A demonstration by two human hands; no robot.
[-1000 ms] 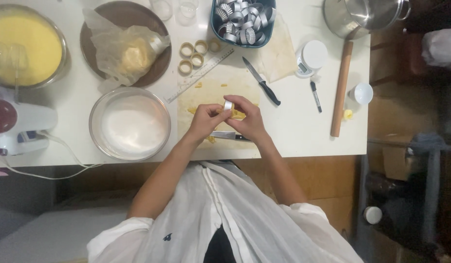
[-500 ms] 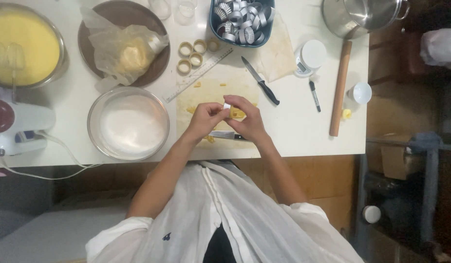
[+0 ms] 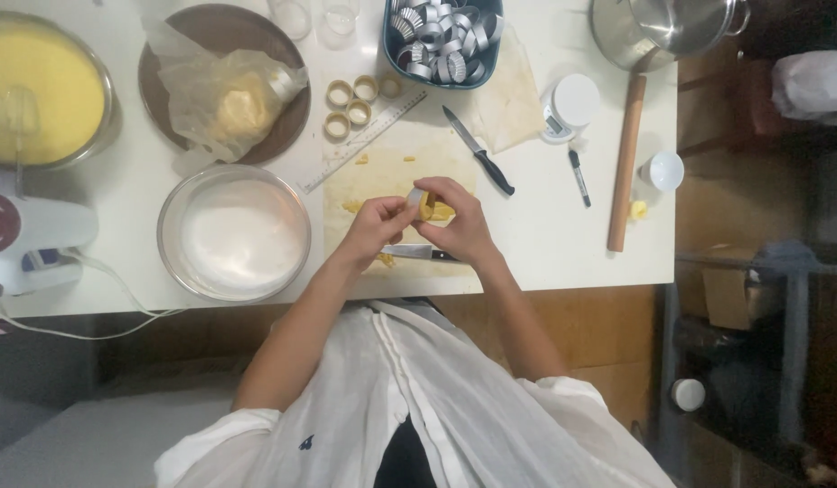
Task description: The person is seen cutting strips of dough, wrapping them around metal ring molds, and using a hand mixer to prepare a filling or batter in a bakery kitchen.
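Both hands, left hand [image 3: 375, 223] and right hand [image 3: 456, 220], pinch a small metal ring [image 3: 418, 197] with yellow dough [image 3: 434, 211] between the fingertips; risk: uneven pressure tears dough, or scraps drop onto the knife [image 3: 417, 253] just below the fingers.

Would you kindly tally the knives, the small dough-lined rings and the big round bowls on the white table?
Knives: 2, a black-handled knife and a second knife under the hands.
Small dough-lined rings beside the ruler: 5.
Big round bowls: 2, yellow batter and white powder.
Total: 9.
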